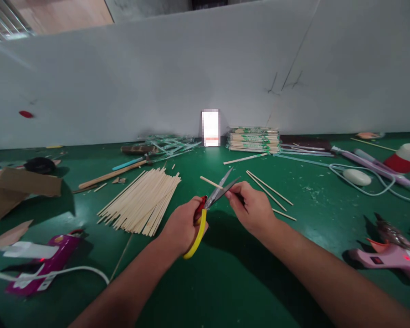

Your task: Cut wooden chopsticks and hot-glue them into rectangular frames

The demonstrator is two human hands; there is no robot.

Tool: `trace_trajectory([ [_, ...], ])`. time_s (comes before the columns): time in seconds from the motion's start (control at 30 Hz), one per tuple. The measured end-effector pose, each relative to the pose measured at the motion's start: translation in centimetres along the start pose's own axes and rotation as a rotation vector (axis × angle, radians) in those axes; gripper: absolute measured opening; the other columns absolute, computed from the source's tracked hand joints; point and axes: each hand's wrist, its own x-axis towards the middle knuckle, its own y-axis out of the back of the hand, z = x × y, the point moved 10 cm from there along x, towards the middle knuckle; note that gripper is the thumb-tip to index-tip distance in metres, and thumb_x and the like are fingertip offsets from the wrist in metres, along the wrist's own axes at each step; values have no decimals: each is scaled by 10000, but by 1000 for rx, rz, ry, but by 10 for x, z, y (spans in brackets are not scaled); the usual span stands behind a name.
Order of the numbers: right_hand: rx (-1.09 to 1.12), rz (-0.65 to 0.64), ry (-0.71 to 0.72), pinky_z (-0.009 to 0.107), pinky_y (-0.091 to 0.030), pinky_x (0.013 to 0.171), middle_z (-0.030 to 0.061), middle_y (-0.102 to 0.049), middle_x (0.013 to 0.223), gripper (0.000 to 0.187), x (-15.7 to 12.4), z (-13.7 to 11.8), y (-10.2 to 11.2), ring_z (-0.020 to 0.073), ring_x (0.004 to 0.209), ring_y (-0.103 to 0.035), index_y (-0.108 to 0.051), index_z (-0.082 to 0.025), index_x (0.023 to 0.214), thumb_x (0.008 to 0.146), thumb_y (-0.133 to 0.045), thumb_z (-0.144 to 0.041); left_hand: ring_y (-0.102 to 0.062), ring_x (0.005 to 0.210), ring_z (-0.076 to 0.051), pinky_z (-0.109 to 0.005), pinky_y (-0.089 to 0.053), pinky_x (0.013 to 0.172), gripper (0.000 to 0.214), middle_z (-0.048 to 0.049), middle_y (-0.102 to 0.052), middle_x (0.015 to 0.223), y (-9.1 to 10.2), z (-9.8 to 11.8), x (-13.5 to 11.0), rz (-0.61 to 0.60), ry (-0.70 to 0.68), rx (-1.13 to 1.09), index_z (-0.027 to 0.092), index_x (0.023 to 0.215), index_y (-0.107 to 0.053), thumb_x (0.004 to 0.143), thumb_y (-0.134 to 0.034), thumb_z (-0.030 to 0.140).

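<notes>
My left hand [182, 225] is closed round the handles of a pair of scissors [201, 232] with yellow and red grips. Their blades are parted and point up and to the right. Between my right hand's [251, 205] thumb and fingers is a thin wooden stick [210, 181], which sticks out to the left across the open blades. To the left lies a wide pile of similar sticks [140, 198]. A few loose sticks [268, 190] lie just beyond and right of my right hand.
Wrapped bundles of sticks [254, 140] stand by the grey wall, beside a bright phone-like screen [211, 127]. Empty-looking plastic wrappers [174, 145] and a hammer [112, 175] lie behind the pile. Glue guns, one purple [51, 259] and one pink [389, 257], flank the green table.
</notes>
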Motion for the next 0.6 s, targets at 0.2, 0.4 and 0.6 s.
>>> trace_trajectory([
  [0.2, 32, 9, -3, 227, -416, 488, 27, -676, 678, 165, 0, 2, -1, 142, 539, -613, -577, -207, 856, 878, -469, -331, -413, 499, -90, -209, -270, 480, 65, 48, -478, 581, 5, 2, -5, 30, -39, -5, 183, 751, -527, 694, -499, 169],
  [0.4, 100, 62, 11, 204, -414, 464, -13, -645, 615, 107, -4, 4, 2, 112, 473, -574, -576, -215, 891, 837, -522, -289, -438, 510, -94, -208, -308, 488, 153, 40, -513, 622, 2, 1, -6, 20, -20, -42, 180, 826, -557, 677, -522, 174],
  [0.6, 82, 98, 25, 219, -439, 480, 12, -678, 651, 141, -5, 1, 7, 134, 516, -616, -586, -210, 823, 852, -506, -322, -460, 549, -107, -218, -354, 524, 275, 31, -518, 678, 1, -3, -5, -5, 39, -34, 170, 902, -550, 628, -548, 155],
])
